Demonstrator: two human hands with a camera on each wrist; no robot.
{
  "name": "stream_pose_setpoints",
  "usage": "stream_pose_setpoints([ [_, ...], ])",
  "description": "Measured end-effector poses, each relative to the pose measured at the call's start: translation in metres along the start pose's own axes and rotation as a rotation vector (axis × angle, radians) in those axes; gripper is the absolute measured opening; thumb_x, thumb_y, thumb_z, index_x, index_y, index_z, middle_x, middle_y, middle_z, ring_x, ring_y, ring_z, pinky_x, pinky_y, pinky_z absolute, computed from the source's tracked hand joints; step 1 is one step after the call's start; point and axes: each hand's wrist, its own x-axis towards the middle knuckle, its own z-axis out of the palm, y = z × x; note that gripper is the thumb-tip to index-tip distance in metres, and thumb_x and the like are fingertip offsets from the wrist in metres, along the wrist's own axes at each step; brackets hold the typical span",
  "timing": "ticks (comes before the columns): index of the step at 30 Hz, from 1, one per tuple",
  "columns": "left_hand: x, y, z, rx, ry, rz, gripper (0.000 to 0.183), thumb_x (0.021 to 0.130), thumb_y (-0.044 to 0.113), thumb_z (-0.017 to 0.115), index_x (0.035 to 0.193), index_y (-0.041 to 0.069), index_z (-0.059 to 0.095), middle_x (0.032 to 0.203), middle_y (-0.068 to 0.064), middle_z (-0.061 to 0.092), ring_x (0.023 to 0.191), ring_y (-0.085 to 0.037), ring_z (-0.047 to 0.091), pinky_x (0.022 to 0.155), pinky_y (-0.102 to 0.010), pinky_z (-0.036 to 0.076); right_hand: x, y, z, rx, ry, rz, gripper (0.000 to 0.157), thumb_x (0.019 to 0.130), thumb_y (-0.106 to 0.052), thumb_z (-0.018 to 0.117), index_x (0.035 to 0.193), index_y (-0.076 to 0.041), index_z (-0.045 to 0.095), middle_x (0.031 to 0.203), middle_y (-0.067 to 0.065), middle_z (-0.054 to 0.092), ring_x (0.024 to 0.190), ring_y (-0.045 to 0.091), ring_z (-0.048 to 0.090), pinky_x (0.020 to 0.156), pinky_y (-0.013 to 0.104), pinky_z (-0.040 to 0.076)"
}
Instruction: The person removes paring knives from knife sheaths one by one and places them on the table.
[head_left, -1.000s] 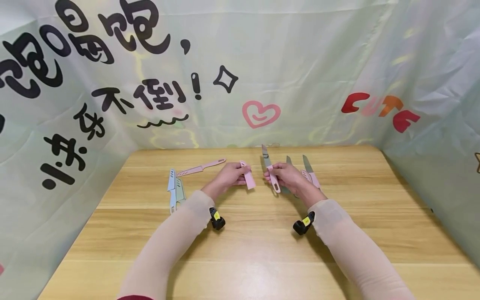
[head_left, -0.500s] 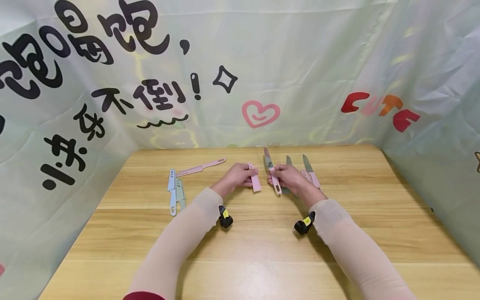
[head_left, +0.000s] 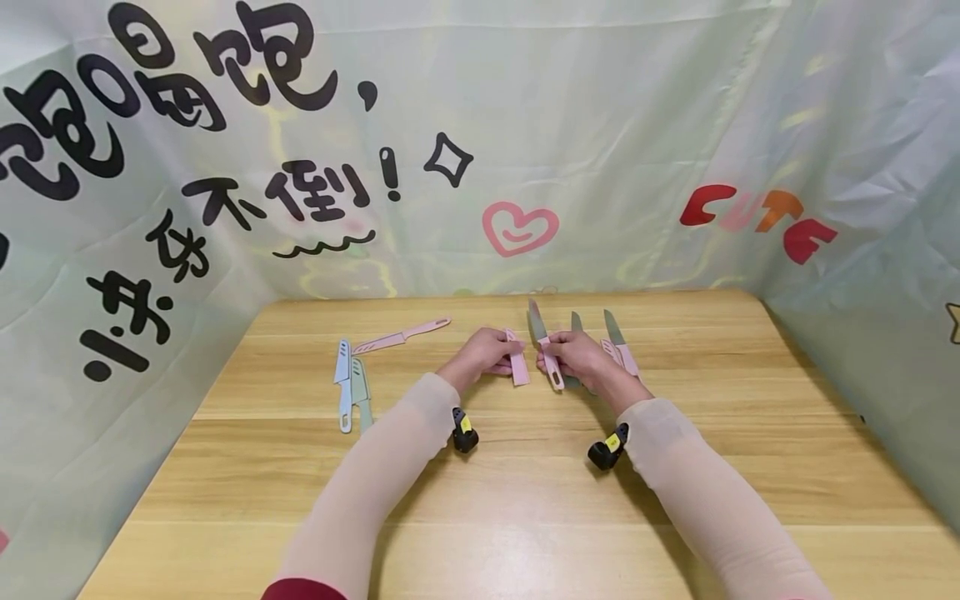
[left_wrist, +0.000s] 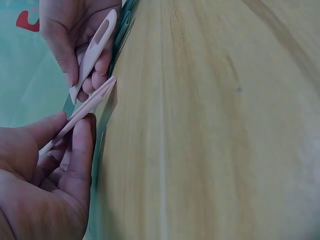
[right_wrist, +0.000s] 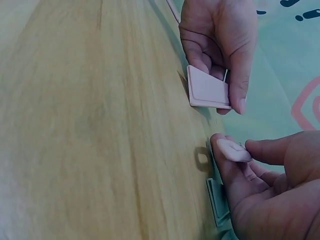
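In the head view my left hand (head_left: 486, 352) pinches a pink blade sheath (head_left: 520, 369) between thumb and fingers. Just to its right, my right hand (head_left: 579, 352) grips a knife (head_left: 552, 368) by its pink handle, the grey blade pointing away from me. Sheath and knife are side by side, with a small gap between them. The left wrist view shows the sheath (left_wrist: 85, 111) edge-on below the slotted knife handle (left_wrist: 97, 47). From the right wrist, the wide end of the sheath (right_wrist: 207, 89) shows, while the knife handle (right_wrist: 233, 150) appears end-on.
Left on the wooden table (head_left: 480, 517) lie a blue sheathed knife (head_left: 344, 385), a green one (head_left: 361, 385) and a pink one (head_left: 401, 337). Beyond my right hand are a bare-bladed pink-handled knife (head_left: 617, 333), a pink sheath (head_left: 611, 350) and another partly hidden blade (head_left: 576, 321). A printed cloth (head_left: 615, 150) encloses the table.
My left hand has moved right with the pink sheath, closing in on the knife. My right hand stays nearly in place, the knife's tip shifting slightly toward me.
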Motion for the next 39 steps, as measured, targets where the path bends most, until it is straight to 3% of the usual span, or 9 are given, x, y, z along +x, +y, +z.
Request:
stream_pose_setpoints([
  [13, 0.007, 0.0, 0.004, 0.031, 0.054, -0.008, 0.017, 0.092, 0.018, 0.07, 0.094, 0.001, 0.066, 0.075, -0.006, 0.061, 0.06, -0.012, 0.06, 0.054, -0.023, 0.056, 0.005, 0.001, 0.001, -0.097, 0.045, -0.005, 0.031, 0.104, -0.009, 0.046, 0.127, 0.01, 0.051, 0.106, 0.021, 0.066, 0.087, 0.02, 0.067, 0.078, 0.032, 0.058],
  [21, 0.006, 0.002, 0.005, 0.009, 0.04, -0.014, 0.016, 0.093, 0.013, 0.069, 0.084, 0.002, 0.061, 0.072, -0.005, 0.06, 0.057, -0.012, 0.058, 0.052, -0.021, 0.054, 0.004, -0.007, 0.006, -0.248, 0.103, 0.025, 0.031, 0.104, -0.015, 0.05, 0.124, 0.007, 0.058, 0.106, 0.018, 0.066, 0.08, 0.018, 0.068, 0.076, 0.031, 0.058],
  [30, 0.007, 0.005, 0.001, -0.041, 0.023, -0.053, 0.02, 0.091, 0.004, 0.068, 0.108, -0.004, 0.06, 0.08, -0.008, 0.062, 0.059, -0.012, 0.059, 0.054, -0.022, 0.056, 0.006, -0.01, 0.01, -0.377, 0.14, 0.029, 0.027, 0.102, -0.015, 0.052, 0.116, 0.003, 0.065, 0.095, 0.013, 0.069, 0.076, 0.017, 0.066, 0.071, 0.03, 0.058],
  [39, 0.002, 0.005, 0.005, 0.126, 0.076, 0.003, 0.015, 0.091, 0.006, 0.07, 0.098, -0.003, 0.061, 0.078, -0.007, 0.061, 0.055, -0.01, 0.057, 0.052, -0.02, 0.054, 0.006, -0.01, 0.014, -0.573, 0.216, 0.005, 0.024, 0.098, -0.023, 0.06, 0.088, -0.003, 0.069, 0.078, 0.007, 0.065, 0.068, 0.017, 0.062, 0.061, 0.026, 0.053],
])
